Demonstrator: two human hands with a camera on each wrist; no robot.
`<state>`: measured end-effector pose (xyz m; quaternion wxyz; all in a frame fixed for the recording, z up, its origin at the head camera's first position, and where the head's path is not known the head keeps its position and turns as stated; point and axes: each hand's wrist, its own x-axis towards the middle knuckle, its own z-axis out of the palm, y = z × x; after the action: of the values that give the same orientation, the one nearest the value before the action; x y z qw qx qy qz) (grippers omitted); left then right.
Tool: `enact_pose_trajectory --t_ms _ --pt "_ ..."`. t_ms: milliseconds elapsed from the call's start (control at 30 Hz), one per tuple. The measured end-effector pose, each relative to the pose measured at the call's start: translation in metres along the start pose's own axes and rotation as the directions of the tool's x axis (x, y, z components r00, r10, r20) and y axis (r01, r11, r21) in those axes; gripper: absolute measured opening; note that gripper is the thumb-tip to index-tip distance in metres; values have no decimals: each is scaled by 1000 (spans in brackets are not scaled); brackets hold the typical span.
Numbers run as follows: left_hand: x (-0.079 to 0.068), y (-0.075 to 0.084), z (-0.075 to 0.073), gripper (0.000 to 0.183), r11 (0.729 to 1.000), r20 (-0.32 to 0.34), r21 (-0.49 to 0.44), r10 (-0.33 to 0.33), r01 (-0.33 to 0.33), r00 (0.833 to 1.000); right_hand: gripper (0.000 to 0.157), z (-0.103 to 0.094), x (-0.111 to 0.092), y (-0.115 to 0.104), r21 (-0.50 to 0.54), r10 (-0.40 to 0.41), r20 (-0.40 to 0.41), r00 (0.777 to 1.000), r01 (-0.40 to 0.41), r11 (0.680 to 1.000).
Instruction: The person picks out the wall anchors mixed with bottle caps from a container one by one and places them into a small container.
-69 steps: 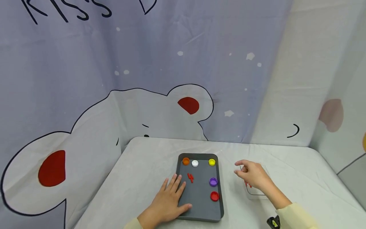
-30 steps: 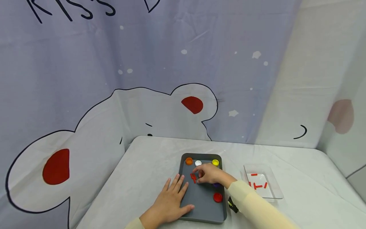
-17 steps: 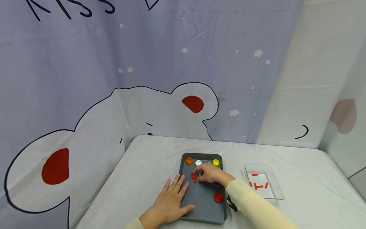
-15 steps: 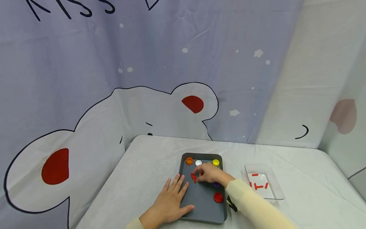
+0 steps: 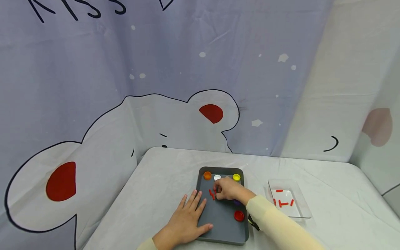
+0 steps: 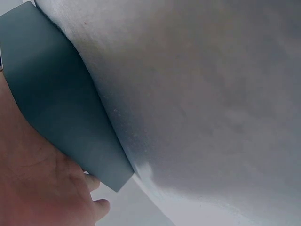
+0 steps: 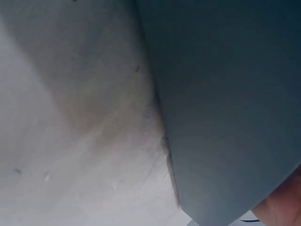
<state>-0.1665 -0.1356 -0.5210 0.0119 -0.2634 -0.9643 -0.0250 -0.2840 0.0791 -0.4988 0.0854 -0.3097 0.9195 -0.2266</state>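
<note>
A grey tray point(image 5: 220, 227) lies on the white-covered table, its side wall filling part of both wrist views. My left hand point(image 5: 185, 221) rests with spread fingers over the tray's left edge. Over the tray's upper middle, my right hand point(image 5: 230, 188) pinches a small red stick point(image 5: 215, 191) between thumb and index finger, mostly hidden by the fingertips. Just left of it, two more red sticks point(image 5: 213, 196) lie close together on the tray. In the right wrist view only a bit of the right hand point(image 7: 282, 205) shows; the fingertips are out of sight.
Orange point(image 5: 207, 175), white point(image 5: 217, 177), yellow point(image 5: 236, 177) and red point(image 5: 239, 215) round caps sit in the tray. A purple cap point(image 5: 236, 202) is partly under the right hand. Right of the tray stands a clear box point(image 5: 301, 208) with several red sticks. A printed curtain hangs behind.
My right hand has come left from the clear box to the tray, bringing a red stick beside the others. Lately it has shifted only slightly. The left hand stays put.
</note>
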Motion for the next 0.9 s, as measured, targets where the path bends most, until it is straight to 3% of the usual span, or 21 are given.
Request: enact_pose_trajectory --t_ms 367,633,900 --pt "-2 1 -8 88 999 12 -47 7 -6 1000 14 -1 -2 6 -111 -65 -20 998 62 992" --pt "-1 1 -1 88 1000 -27 -13 10 -10 1000 16 -16 -15 10 -19 -107 -95 990 106 994" --pt "-1 1 1 87 1000 -53 7 13 -12 999 19 -36 -42 19 73 -135 -166 977 149 986"
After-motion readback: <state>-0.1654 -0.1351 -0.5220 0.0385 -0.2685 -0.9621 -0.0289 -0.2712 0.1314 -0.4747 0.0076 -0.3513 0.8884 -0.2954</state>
